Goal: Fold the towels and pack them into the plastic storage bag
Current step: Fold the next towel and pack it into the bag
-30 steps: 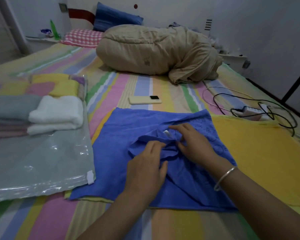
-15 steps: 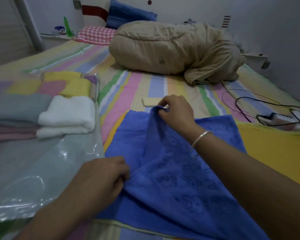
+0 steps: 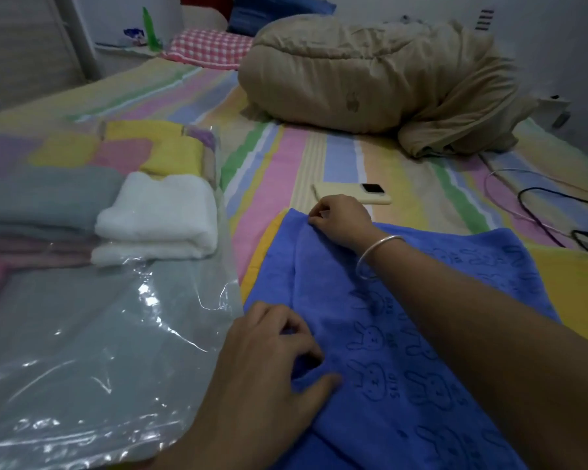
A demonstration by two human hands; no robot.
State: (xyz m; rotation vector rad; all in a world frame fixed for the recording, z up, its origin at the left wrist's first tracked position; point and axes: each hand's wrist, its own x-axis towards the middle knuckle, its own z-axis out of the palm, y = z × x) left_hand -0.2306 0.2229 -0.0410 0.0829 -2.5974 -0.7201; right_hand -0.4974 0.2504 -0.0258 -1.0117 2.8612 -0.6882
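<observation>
While a blue towel [image 3: 398,337] printed with rabbit figures lies folded over on a striped bed [image 3: 286,164], a person's right hand [image 3: 342,220] pinches its far corner, fingers curled onto the cloth just short of a cream-cased phone [image 3: 353,195]. A silver bangle [image 3: 375,254] circles that wrist. The left hand [image 3: 272,361] grips the towel's near left edge, thumb and fingers bunching the fabric beside the plastic storage bag [image 3: 99,351]. The clear bag lies flat on the bed to the left of the blue towel, its open edge just beside the cloth. Inside it sit a folded white towel [image 3: 157,215], a folded grey-green towel [image 3: 45,198] to its left, and yellow and pink folded pieces behind them. A yellow towel [image 3: 571,283] is spread under the blue one, showing at the right. A beige rolled quilt [image 3: 370,72] rests farther up the bed, with a pink checked pillow [image 3: 207,47] behind it and dark cables [image 3: 540,205] at right.
</observation>
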